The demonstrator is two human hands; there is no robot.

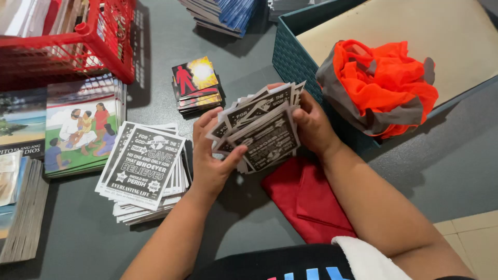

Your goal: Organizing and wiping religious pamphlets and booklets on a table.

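Now both hands are squaring up a fan of black-and-white leaflets.
The left hand [210,155] and right hand [311,127] clasp the leaflets [264,129] above the table [249,67]; a stack [145,168] already lies at nine o'clock, so part looks sorted, this handful not yet laid down.

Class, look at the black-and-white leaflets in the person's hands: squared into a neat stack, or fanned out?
Fanned out. The leaflets sit at differing angles, corners splayed, between the left hand and right hand.
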